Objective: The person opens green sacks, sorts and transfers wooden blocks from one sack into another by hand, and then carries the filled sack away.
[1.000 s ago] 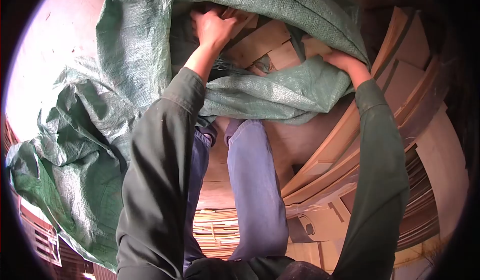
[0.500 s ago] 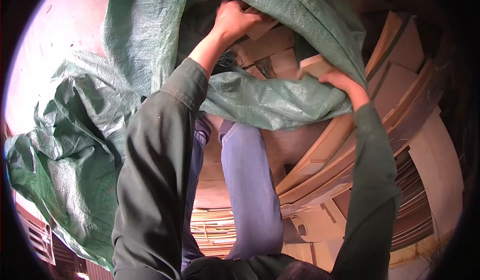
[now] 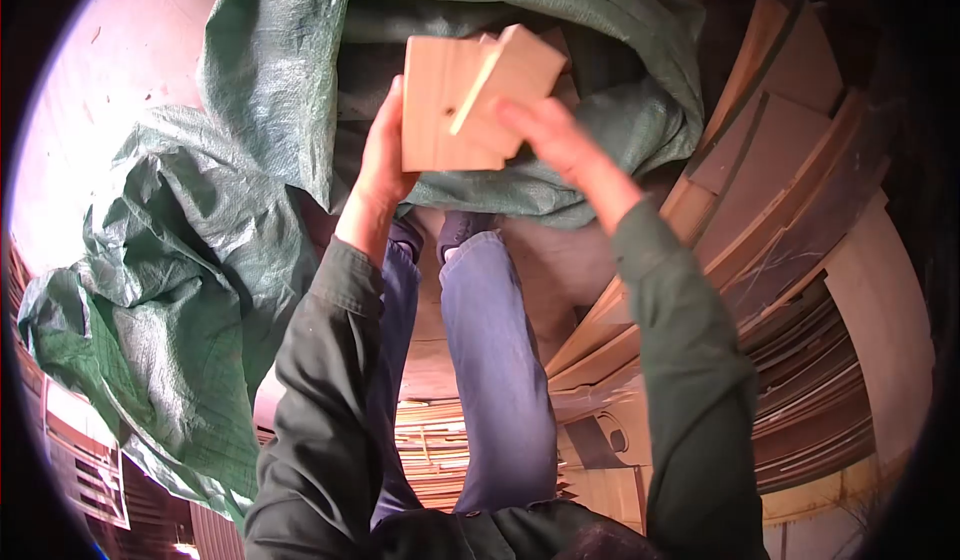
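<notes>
My left hand grips a pale square wooden block by its left edge, above the mouth of the green woven sack. Against that block's right side, my right hand holds a smaller wooden piece, tilted, with its fingers closed on the lower end. The two pieces overlap in view; whether they are pressed together is hard to tell. Part of another piece of wood shows behind them. The sack's opening lies around and below the blocks, its folds spreading to the left.
Long curved wooden boards lean at the right, with stacked thin sheets below them. More thin strips lie behind my legs. A pale floor shows at the upper left.
Both hands have come out of the sack. My left hand has brought up the square block, and my right hand has moved left with its piece to meet it.
</notes>
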Motion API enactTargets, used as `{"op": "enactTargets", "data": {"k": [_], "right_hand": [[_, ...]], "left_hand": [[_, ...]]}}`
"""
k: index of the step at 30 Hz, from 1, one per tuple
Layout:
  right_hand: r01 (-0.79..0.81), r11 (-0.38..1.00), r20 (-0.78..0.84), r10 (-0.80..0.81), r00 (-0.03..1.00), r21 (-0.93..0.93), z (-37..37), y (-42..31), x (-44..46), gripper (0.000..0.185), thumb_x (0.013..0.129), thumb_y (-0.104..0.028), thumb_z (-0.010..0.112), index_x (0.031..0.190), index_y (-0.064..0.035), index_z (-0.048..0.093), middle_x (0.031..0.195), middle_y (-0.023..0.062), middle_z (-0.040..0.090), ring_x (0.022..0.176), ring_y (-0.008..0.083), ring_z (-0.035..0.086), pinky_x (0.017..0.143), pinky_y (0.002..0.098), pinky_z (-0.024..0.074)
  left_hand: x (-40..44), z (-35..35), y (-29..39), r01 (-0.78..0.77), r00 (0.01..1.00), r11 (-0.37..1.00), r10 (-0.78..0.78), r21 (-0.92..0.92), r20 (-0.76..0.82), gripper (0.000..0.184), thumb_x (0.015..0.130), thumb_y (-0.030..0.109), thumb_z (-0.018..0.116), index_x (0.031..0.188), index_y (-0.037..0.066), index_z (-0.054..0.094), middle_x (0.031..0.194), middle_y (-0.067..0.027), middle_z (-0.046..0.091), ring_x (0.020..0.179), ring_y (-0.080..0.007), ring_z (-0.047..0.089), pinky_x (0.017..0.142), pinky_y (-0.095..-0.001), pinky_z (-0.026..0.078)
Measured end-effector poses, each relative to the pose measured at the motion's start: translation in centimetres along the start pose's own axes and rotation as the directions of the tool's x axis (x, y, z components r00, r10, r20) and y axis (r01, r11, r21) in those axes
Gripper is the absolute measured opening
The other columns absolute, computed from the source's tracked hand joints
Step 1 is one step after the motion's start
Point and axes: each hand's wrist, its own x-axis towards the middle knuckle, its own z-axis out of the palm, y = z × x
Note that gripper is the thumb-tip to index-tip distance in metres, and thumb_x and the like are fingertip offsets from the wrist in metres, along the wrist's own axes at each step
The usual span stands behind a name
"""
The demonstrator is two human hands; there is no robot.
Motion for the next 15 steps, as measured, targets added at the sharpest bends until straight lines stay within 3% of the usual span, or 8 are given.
{"op": "enactTargets", "data": {"k": [1, 3, 4, 7, 10, 11, 13, 15], "right_hand": [[0.136, 0.99, -0.017, -0.136, 0.991, 0.046, 1.9, 1.9, 0.4, 0.053, 0.084, -0.04, 0.067, 0.117, 0.001, 0.059, 0.11, 0.0061, 0.063, 0.102, 0.0119, 0.056, 0.089, 0.029, 0.0442], [0.035, 0.991, 0.033, -0.031, 0.999, -0.129, 3.1, 3.7, 0.9, 0.058, 0.085, -0.045, 0.064, 0.117, 0.0027, 0.057, 0.111, 0.0109, 0.064, 0.103, 0.017, 0.057, 0.089, 0.0315, 0.045], [-0.055, 0.972, 0.052, 0.069, 0.996, -0.23, 3.6, 3.6, 0.6, 0.06, 0.084, -0.047, 0.064, 0.116, 0.0033, 0.058, 0.111, 0.013, 0.064, 0.103, 0.0191, 0.058, 0.089, 0.0324, 0.0452], [0.001, 0.828, 0.207, 0.139, 0.968, -0.56, 3.9, 3.5, 1.2, 0.055, 0.081, -0.044, 0.068, 0.113, 0.0015, 0.06, 0.104, 0.0116, 0.065, 0.099, 0.0174, 0.059, 0.088, 0.0311, 0.0454], [-0.014, 0.797, 0.396, 0.316, 0.862, -0.604, 0.5, 1.7, 3.6, 0.032, 0.085, -0.03, 0.064, 0.099, -0.001, 0.066, 0.094, 0.0073, 0.067, 0.089, 0.0156, 0.063, 0.08, 0.0299, 0.0489], [-0.075, 0.98, 0.346, 0.136, 0.928, -0.184, -2.0, 2.1, 4.5, 0.027, 0.087, -0.027, 0.06, 0.09, -0.0016, 0.068, 0.086, 0.0052, 0.067, 0.081, 0.0142, 0.064, 0.075, 0.0299, 0.0499], [-0.019, 0.952, -0.258, -0.063, 0.964, -0.304, -5.1, 6.0, 6.1, 0.029, 0.088, -0.027, 0.056, 0.086, -0.0008, 0.068, 0.086, 0.0103, 0.067, 0.077, 0.0219, 0.066, 0.074, 0.0348, 0.0508], [-0.198, 0.142, -0.174, 0.163, 0.971, -0.97, -6.2, 11.7, 5.7, 0.03, 0.085, -0.029, 0.056, 0.091, -0.002, 0.068, 0.09, 0.0168, 0.067, 0.079, 0.031, 0.065, 0.077, 0.0385, 0.0501]], "left_hand": [[-0.9, -1.1, 0.3, 0.046, 0.998, 0.999, -0.046, -0.014, 0.037, 0.066, 0.092, 0.059, 0.039, 0.133, 0.008, 0.045, 0.125, -0.0089, 0.055, 0.116, -0.0207, 0.052, 0.096, -0.0348, 0.042], [-2.4, -3.4, 0.9, 0.133, 0.987, 0.99, -0.128, -0.044, 0.095, 0.083, 0.085, 0.072, 0.036, 0.135, 0.006, 0.042, 0.125, -0.0109, 0.055, 0.115, -0.0225, 0.054, 0.099, -0.0365, 0.042], [-3.1, -4.3, 1.5, 0.147, 0.985, 0.984, -0.136, -0.105, 0.104, 0.072, 0.086, 0.058, 0.054, 0.133, 0.004, 0.043, 0.121, -0.0108, 0.057, 0.11, -0.0221, 0.057, 0.095, -0.0357, 0.045], [-3.0, -3.9, 2.7, 0.167, 0.984, 0.914, -0.175, 0.371, -0.011, 0.071, 0.064, 0.007, 0.082, 0.125, 0.002, 0.047, 0.113, -0.0092, 0.06, 0.101, -0.0196, 0.06, 0.088, -0.0328, 0.049], [-3.2, -4.8, 3.3, 0.128, 0.991, 0.866, -0.134, 0.484, -0.022, 0.069, 0.064, 0.009, 0.083, 0.123, 0.003, 0.049, 0.112, -0.0106, 0.061, 0.1, -0.0198, 0.06, 0.087, -0.0333, 0.05], [-3.7, -4.9, 4.0, 0.144, 0.989, 0.872, -0.143, 0.467, -0.037, 0.064, 0.065, 0.011, 0.083, 0.119, 0.0, 0.05, 0.107, -0.0106, 0.062, 0.096, -0.0202, 0.062, 0.085, -0.0337, 0.051], [-4.1, -7.3, 4.6, 0.214, 0.977, 0.855, -0.183, 0.472, -0.111, 0.059, 0.067, 0.014, 0.082, 0.116, -0.002, 0.054, 0.104, -0.0108, 0.064, 0.091, -0.02, 0.064, 0.082, -0.0336, 0.053], [-5.6, -8.7, 5.4, 0.232, 0.972, 0.849, -0.18, 0.474, -0.152, 0.058, 0.067, 0.015, 0.081, 0.116, -0.002, 0.055, 0.104, -0.011, 0.065, 0.091, -0.0194, 0.064, 0.081, -0.0333, 0.053]]}}
